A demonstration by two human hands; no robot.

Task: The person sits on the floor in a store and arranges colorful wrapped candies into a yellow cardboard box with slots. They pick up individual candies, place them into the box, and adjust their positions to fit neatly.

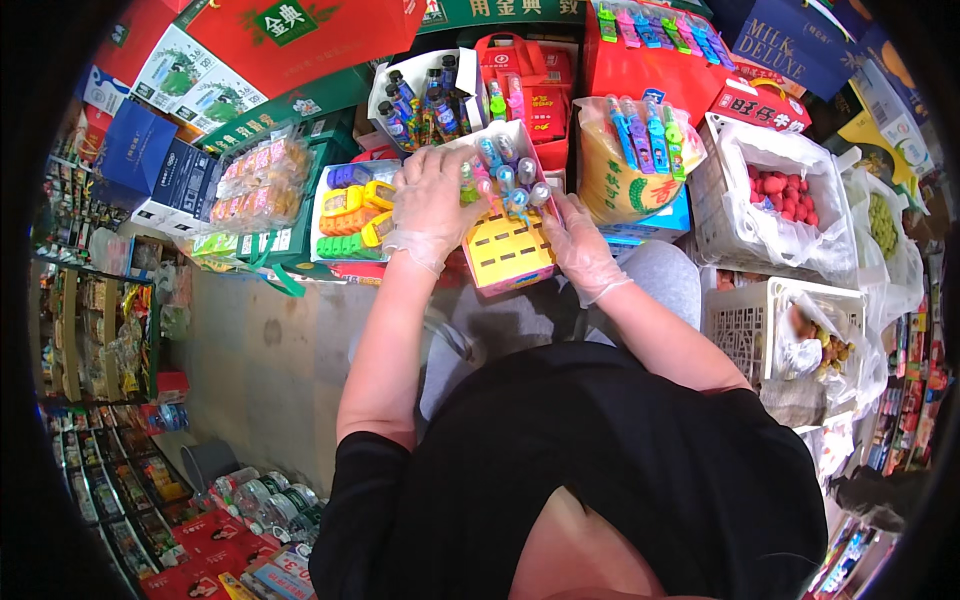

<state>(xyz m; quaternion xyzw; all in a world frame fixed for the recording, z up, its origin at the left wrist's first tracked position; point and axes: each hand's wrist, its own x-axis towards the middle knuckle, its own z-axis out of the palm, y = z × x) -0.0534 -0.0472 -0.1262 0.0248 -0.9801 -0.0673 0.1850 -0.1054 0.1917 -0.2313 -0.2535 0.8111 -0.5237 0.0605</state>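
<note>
Both of my hands wear thin clear plastic gloves. My left hand (435,202) rests against the left side of a cardboard display box (510,259) with a yellow slotted insert, its fingers by the toy tubes. My right hand (585,244) lies along the box's right side. Several clear-capped toy tubes (504,178) stand in the far half of the box; the near slots hold none. To the left is a white tray with yellow, orange and green plastic toys (349,212). Behind stands a white box of dark-capped bottles (435,101).
Toy tubes lie on a bag of snacks (611,187) at the right. Beyond are white crates (765,262), one with red fruit (780,196). Packaged pastries (262,180) sit at the left. Water bottles (277,502) and shelves (97,330) stand lower left.
</note>
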